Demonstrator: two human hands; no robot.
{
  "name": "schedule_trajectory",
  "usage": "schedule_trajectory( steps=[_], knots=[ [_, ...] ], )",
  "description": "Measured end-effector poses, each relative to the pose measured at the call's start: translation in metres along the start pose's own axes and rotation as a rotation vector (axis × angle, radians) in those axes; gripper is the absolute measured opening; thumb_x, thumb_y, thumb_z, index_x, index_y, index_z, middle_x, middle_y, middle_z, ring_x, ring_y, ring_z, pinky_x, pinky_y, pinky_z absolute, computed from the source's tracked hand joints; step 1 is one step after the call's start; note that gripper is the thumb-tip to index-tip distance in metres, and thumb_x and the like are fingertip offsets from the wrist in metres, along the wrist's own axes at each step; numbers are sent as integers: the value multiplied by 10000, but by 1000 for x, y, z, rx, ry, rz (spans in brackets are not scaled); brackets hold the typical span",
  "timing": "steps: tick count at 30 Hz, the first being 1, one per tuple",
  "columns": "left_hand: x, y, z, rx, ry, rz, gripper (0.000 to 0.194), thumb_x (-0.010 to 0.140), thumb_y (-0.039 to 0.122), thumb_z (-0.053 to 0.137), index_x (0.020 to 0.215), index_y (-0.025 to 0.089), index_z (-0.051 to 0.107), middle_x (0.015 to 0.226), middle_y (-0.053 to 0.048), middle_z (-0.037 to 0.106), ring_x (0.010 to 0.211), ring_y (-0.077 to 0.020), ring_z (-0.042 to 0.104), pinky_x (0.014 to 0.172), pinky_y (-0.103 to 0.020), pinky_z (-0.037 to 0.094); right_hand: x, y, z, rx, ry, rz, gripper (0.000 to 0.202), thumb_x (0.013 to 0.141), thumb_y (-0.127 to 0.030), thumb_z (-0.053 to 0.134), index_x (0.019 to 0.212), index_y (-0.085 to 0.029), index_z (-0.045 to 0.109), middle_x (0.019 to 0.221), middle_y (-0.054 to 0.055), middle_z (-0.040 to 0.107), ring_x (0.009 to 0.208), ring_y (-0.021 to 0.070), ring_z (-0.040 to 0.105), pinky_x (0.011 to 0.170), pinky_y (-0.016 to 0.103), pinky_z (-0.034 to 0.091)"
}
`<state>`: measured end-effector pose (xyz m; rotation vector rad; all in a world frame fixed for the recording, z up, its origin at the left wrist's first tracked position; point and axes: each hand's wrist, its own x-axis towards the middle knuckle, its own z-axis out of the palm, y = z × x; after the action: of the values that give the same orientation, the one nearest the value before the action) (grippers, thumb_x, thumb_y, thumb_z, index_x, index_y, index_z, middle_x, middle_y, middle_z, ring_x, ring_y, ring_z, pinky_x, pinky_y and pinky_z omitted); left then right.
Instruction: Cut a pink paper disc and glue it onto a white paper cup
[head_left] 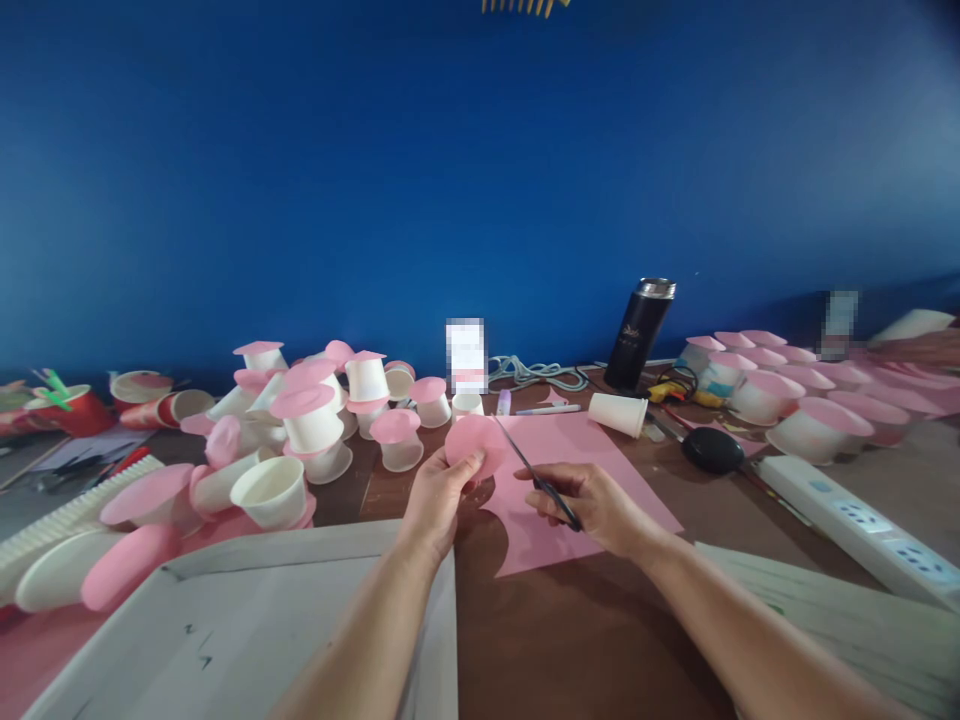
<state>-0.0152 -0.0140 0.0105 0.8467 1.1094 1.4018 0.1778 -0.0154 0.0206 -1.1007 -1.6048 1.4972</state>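
Note:
My left hand [442,492] pinches a round pink paper disc [474,445], thumb on top near its lower edge. Black scissors [541,480] are held in my right hand [583,500], pointing up and left, with their tips by the disc's right edge. Under the scissors and my right hand lies a pink paper sheet [622,470] with curved pieces cut out of its left side. A white paper cup [616,414] rests on its side at the sheet's top right corner. Behind the disc stands another white cup [467,404].
Several paper cups with pink discs [396,438] crowd the left; more [821,428] stand at the right. A black bottle [637,335], a cable [536,374], a power strip [862,525] and a white tray [300,545] surround the work area. Someone's hand shows at far right.

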Motion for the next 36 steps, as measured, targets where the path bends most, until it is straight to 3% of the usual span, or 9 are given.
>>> schedule_trajectory(
  steps=[17, 36],
  knots=[
    [-6, 7, 7, -136, -56, -47, 274, 614, 300, 790, 719, 120, 613, 580, 15, 554, 492, -59, 438, 491, -202, 363, 1, 3, -1, -7, 16, -5, 639, 680, -497, 747, 1156, -82, 650, 602, -23, 478, 563, 92, 396, 545, 265, 337],
    [-4, 5, 4, -104, -51, -52, 264, 638, 304, 775, 719, 119, 604, 579, 20, 542, 500, -53, 412, 501, -201, 359, 2, 2, 0, -36, 36, -26, 638, 674, -512, 743, 1131, -74, 664, 591, -24, 464, 550, 88, 383, 538, 265, 331]
  ],
)
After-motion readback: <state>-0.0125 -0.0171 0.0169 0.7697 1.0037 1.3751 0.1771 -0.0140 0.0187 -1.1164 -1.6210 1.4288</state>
